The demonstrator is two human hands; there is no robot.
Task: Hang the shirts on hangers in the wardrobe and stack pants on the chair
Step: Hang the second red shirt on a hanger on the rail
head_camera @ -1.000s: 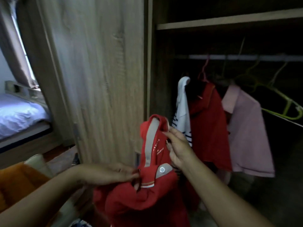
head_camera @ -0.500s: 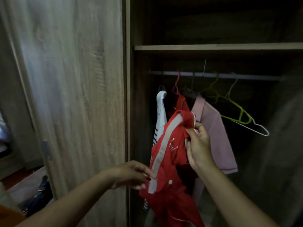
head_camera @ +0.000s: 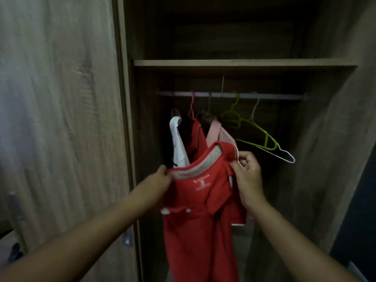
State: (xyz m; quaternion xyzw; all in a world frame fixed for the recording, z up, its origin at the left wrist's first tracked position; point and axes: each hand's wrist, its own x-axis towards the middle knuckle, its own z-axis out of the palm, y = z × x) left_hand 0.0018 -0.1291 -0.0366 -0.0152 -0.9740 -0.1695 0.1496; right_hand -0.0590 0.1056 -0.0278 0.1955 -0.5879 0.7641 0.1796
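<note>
I hold a red polo shirt (head_camera: 200, 204) up in front of the open wardrobe, its grey-lined collar spread between my hands. My left hand (head_camera: 157, 180) pinches the collar's left end. My right hand (head_camera: 247, 171) grips the collar's right end. Behind it, on the rail (head_camera: 264, 96), hang a white shirt (head_camera: 178, 145), a red shirt (head_camera: 196, 137) and a pink shirt (head_camera: 218, 132). To their right hang two bare hangers, a green hanger (head_camera: 252, 133) and a white hanger (head_camera: 284, 155).
The wardrobe's left door (head_camera: 61, 119) stands close on my left, its right side panel (head_camera: 329, 139) on my right. A wooden shelf (head_camera: 244, 62) runs above the rail. The lower wardrobe is dark.
My view swung right, centring on the wardrobe. My left hand rose from the shirt's placket to the collar, and the shirt now hangs spread between both hands.
</note>
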